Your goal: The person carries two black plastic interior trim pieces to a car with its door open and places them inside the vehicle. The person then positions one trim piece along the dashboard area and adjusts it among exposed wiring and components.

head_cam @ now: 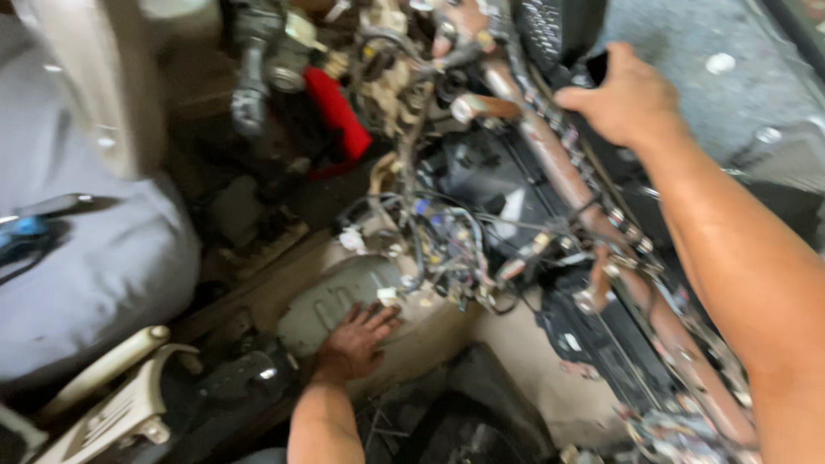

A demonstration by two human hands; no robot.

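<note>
Left hand (357,339) flat with fingers spread on the bare metal floor hump (331,301) just below the wire tangle (447,245), right hand (627,99) up high gripping the rusty crossbar (559,172) near its top end, fingers curled round it, grey seat (94,266) off left.

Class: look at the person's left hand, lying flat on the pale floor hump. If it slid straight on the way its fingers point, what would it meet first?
Probably the small white connector just past the left hand's fingertips, then the hanging tangle of wires. Depth is unclear in the blurred picture.
</note>
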